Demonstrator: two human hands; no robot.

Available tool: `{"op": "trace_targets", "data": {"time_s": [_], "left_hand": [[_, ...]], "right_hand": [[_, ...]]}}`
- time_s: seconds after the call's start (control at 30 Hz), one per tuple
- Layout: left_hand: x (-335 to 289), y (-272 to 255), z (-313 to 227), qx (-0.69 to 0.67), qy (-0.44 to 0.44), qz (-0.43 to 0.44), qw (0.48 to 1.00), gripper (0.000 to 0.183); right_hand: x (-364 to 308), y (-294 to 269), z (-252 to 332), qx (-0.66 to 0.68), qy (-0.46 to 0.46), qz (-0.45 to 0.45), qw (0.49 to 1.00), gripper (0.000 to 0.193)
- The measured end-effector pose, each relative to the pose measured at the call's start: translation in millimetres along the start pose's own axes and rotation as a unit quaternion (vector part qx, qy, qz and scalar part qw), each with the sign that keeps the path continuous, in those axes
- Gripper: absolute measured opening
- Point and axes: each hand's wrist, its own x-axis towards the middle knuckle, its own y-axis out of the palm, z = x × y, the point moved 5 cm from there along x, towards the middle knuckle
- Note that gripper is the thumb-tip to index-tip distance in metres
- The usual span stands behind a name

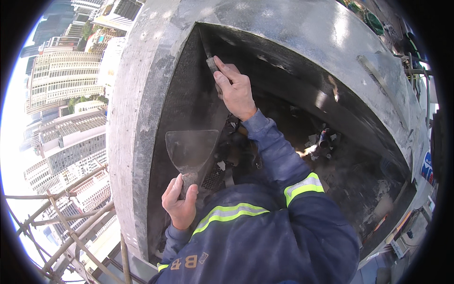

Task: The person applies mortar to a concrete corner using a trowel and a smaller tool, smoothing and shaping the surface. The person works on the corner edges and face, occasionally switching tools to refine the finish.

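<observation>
My left hand [179,202] is closed around the handle of a wide putty knife [191,149]. Its flared grey blade points away from me and hangs over the dark opening, with dust or paste smeared near the handle. Farther up, my right hand [235,91] grips a second scraper [211,62], seen nearly edge-on, so its blade shape is hard to make out. The thin blade reaches into the far left corner of the dark recess [189,85], against or very near its inner wall. Fingers of the right hand hide most of that handle.
A pale grey concrete rim [142,94] frames the recess. Bamboo scaffolding poles [71,227] stand at lower left, beyond them tall buildings [66,75] far below. Inside lie a black perforated crate [213,176] and scattered debris [314,144]. A wooden strip [383,90] rests on the right side.
</observation>
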Motion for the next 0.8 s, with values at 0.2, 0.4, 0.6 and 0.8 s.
{"op": "trace_targets", "data": {"time_s": [0.2, 0.4, 0.6, 0.8], "left_hand": [[7.7, 8.3, -8.1, 0.031, 0.110, 0.015, 0.993, 0.039], [-2.5, 1.0, 0.9, 0.036, 0.048, -0.008, 0.998, 0.041], [-11.6, -2.6, 13.4, 0.002, 0.006, -0.014, 1.000, 0.040], [-7.6, -0.1, 11.3, 0.001, 0.048, -0.007, 0.999, 0.040]], "right_hand": [[-21.0, -16.0, 0.1, 0.128, 0.052, -0.047, 0.989, 0.041], [-5.1, 20.2, -11.9, 0.126, -0.018, -0.049, 0.991, 0.042], [-8.1, -1.1, -18.0, 0.001, -0.040, -0.003, 0.999, 0.041], [-30.6, -34.7, -31.3, 0.109, 0.065, -0.066, 0.990, 0.044]]}}
